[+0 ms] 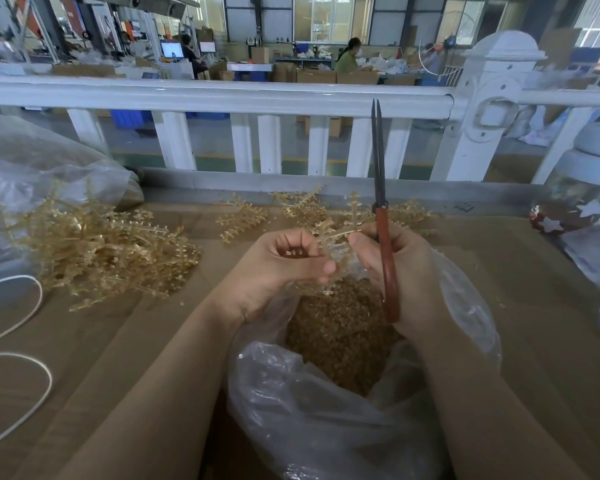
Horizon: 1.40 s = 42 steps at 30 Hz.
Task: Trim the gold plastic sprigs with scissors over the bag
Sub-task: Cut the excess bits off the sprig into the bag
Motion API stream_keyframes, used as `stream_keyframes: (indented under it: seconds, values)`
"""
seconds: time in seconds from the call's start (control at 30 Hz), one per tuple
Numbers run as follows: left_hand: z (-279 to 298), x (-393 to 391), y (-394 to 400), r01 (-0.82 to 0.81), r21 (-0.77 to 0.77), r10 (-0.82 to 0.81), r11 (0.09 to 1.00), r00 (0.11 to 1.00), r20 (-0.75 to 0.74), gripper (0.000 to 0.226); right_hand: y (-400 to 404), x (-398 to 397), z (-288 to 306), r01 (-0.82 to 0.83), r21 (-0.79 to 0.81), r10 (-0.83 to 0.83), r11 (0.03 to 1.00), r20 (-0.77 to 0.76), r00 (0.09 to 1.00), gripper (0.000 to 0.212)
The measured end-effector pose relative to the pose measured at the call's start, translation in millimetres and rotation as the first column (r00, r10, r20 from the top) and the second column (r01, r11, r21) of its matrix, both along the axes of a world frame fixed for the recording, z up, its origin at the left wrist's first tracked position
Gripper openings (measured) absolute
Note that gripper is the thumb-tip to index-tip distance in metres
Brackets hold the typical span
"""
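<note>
Gold clippings already fill the bag (pixel 343 427) at lower centre, yet a big pile of sprigs (pixel 97 251) waits at left, while the left hand (pixel 278 261) pinches one sprig (pixel 329 233) and the right hand (pixel 406 271) grips closed scissors (pixel 383 237).

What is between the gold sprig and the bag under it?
Nothing visible. The left hand and right hand hold the sprig right above the open bag, whose mouth gapes below with gold bits inside. The scissors point up, away from it.
</note>
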<state>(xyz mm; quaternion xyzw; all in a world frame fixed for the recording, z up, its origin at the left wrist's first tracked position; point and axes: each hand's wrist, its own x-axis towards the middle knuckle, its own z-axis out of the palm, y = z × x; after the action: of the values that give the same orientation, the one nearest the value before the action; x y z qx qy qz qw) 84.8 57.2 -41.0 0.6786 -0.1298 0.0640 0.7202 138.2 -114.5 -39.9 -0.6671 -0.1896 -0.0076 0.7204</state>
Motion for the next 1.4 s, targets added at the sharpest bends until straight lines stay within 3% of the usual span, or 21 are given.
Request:
stream_keyframes:
  seconds: [0.13, 0.27, 0.37, 0.5, 0.7, 0.87, 1.07, 1.2, 1.33, 1.4]
  values:
    - [2, 1, 0, 0.019, -0.010, -0.019, 1.000, 1.000, -0.017, 0.022, 1, 1, -3, 0.042, -0.033, -0.041, 0.999, 0.042, 0.998, 0.018]
    - [1, 2, 3, 0.033, -0.107, -0.036, 0.994, 0.999, -0.019, 0.016, 1, 1, -3, 0.069, -0.064, -0.063, 0.996, 0.093, 0.994, 0.010]
    - [1, 3, 2, -0.063, -0.170, 0.062, 0.983, 0.998, -0.011, 0.015, 3, -1, -1, 0.042, -0.095, -0.031, 0.995, 0.116, 0.993, 0.010]
    - [2, 5, 6, -0.230, -0.228, 0.243, 0.946, 0.970, 0.032, 0.016, 2, -3, -2, 0.036, -0.132, -0.015, 0.991, 0.160, 0.987, 0.029]
    - [1, 6, 10, -0.306, -0.299, 0.341, 0.904, 0.938, 0.071, 0.019, 3, -2, -9, 0.023, -0.407, 0.092, 0.913, 0.260, 0.961, 0.041]
    - [-1, 9, 13, -0.330, -0.306, 0.376, 0.893, 0.921, 0.104, 0.034, 4, 2, -16, 0.190, -0.606, 0.065, 0.773, 0.374, 0.925, 0.054]
    - [-2, 11, 15, -0.327, -0.323, 0.384, 0.888, 0.914, 0.131, 0.014, 1, 5, -17, 0.294, -0.614, 0.037, 0.732, 0.467, 0.883, 0.062]
    - [-2, 11, 16, -0.344, -0.287, 0.395, 0.894, 0.907, 0.146, 0.016, 2, 6, -18, 0.342, -0.621, 0.037, 0.706, 0.514, 0.857, 0.063]
    - [-5, 10, 17, -0.364, -0.279, 0.417, 0.889, 0.894, 0.162, 0.036, 2, 5, -18, 0.404, -0.610, 0.013, 0.682, 0.562, 0.827, 0.070]
    - [-4, 10, 16, -0.358, -0.274, 0.412, 0.893, 0.894, 0.176, 0.028, 1, 4, -17, 0.426, -0.606, 0.003, 0.672, 0.578, 0.816, 0.072]
